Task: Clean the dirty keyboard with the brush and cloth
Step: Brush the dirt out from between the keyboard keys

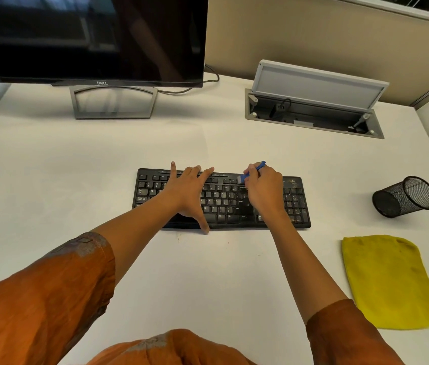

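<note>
A black keyboard (295,204) lies flat in the middle of the white desk. My left hand (187,191) rests spread on its left and middle keys, fingers straight, thumb at the front edge. My right hand (263,189) grips a small blue brush (258,167), its pale bristles touching the top key row right of centre. A yellow cloth (387,280) lies flat on the desk at the right, apart from both hands.
A black mesh pen cup (405,196) lies tipped on its side right of the keyboard. A dark monitor (89,38) on a grey stand is at the back left. An open cable box (313,101) sits at the back right, by the partition.
</note>
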`<state>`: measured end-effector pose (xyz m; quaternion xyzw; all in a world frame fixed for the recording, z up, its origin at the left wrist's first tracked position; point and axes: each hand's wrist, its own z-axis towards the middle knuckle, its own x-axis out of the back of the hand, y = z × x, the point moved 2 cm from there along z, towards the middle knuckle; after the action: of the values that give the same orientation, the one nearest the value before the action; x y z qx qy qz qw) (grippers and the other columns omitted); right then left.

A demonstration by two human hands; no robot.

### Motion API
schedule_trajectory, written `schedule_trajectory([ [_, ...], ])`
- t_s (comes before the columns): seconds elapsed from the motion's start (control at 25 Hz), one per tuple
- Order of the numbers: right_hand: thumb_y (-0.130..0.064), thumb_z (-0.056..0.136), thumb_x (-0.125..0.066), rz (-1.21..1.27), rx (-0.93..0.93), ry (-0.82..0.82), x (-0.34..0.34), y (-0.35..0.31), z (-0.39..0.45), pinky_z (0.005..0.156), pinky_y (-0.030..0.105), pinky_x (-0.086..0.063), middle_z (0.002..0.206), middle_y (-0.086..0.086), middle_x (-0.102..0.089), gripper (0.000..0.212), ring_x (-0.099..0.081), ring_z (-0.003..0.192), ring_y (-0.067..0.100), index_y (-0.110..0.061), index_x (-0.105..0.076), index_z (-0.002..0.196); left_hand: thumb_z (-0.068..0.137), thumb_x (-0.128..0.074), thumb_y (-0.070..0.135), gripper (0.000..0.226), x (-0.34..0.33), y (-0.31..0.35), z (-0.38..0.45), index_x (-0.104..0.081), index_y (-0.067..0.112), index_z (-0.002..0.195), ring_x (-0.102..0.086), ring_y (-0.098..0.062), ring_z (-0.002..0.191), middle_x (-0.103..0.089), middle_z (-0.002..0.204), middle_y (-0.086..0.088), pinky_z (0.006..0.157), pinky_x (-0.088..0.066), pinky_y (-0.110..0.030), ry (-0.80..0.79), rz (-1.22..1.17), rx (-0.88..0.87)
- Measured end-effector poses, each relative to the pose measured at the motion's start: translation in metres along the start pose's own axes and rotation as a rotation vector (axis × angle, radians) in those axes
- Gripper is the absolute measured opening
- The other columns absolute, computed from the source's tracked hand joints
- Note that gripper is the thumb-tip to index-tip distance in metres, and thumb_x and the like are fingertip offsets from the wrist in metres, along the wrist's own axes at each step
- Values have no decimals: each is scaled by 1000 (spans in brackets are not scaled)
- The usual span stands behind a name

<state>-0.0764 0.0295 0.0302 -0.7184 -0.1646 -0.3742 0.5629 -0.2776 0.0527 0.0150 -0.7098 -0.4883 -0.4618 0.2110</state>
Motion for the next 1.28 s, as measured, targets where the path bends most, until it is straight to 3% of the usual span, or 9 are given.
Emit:
schedule_trajectory([
  [0.28,-29,105,-41,-77,-22,-18,-4,-2,1,65,38,-58,80,10,-71,42,-66,66,22,-3,-71,91,44,-83,84,163,1,0,-1,13,27,163,-1,-29,159,-4,171,-11,118,12,-69,-1,-10,0],
  [0.52,-30,105,-41,-135,-32,-37,-4,-1,1,64,35,-57,84,11,-72,42,-67,68,22,-3,-70,92,44,-82,85,163,0,0,0,13,26,163,-1,-28,159,-4,171,-11,119,11,-69,2,-11,0],
  [0.68,-30,106,-43,-58,-11,-3,-2,-4,1,60,24,-51,83,4,-70,40,-64,68,16,-5,-70,92,44,-83,85,163,0,0,0,13,27,162,-1,-28,159,-4,171,-11,118,12,-69,5,-15,-4],
  [0.8,-29,104,-41,-178,-15,-53,-4,-1,2,63,36,-57,79,10,-71,44,-66,65,23,-2,-71,87,43,-83,85,163,-1,-1,0,13,27,162,-1,-28,159,-4,171,-11,119,12,-69,6,-18,-3],
  [1.0,-29,106,-44,29,28,-20,-5,-15,4,74,30,-56,86,7,-73,40,-69,75,19,-5,-75,99,43,-82,85,163,0,0,1,12,27,162,-2,-29,158,-5,171,-11,118,12,-69,3,-9,-3],
  [1.08,-29,105,-46,38,33,-31,-11,-15,1,77,34,-57,87,10,-74,39,-70,77,21,-3,-75,101,43,-82,85,163,0,0,1,12,27,163,-2,-29,158,-5,171,-11,118,12,-69,2,-12,-3],
  [1.28,-28,104,-44,-78,8,-84,-12,-11,5,70,42,-58,78,13,-72,42,-69,69,25,0,-72,88,43,-82,86,163,0,0,1,12,26,163,-2,-29,158,-5,171,-11,119,12,-69,2,-11,-3],
])
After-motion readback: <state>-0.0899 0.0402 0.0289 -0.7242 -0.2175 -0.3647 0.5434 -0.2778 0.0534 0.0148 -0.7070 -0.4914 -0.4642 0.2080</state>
